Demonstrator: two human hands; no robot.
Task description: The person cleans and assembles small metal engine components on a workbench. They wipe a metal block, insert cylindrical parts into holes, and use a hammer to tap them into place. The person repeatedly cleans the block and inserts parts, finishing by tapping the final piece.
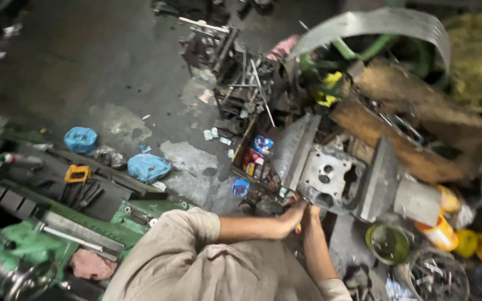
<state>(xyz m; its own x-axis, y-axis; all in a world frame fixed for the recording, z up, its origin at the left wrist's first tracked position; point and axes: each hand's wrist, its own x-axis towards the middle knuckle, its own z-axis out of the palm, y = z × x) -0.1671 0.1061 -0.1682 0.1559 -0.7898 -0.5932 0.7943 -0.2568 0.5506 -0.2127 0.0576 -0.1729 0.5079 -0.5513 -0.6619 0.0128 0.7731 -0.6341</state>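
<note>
Both hands (302,214) meet at a grey metal block (330,178) — grip unclear — green tub (387,244) beside.

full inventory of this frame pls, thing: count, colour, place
Grey cast metal block with round holes: 1, grey, centre right, at the hands.
Blue crumpled plastic bags: 2, blue, on the dark floor at left.
Green machine bed: 1, green, lower left.
Yellow clamp-shaped tool: 1, yellow, on the machine.
Open box of small colourful packets: 1, mixed colours, centre.
Green round tin: 1, green, lower right.
Yellow plastic bottles: several, yellow and orange, far right.
Brown wooden planks: a few, brown, upper right.
Curved grey metal sheet: 1, grey, top right.
Left hand: at the block's lower edge; grasp unclear.
Right hand: beside it, same edge.
</note>
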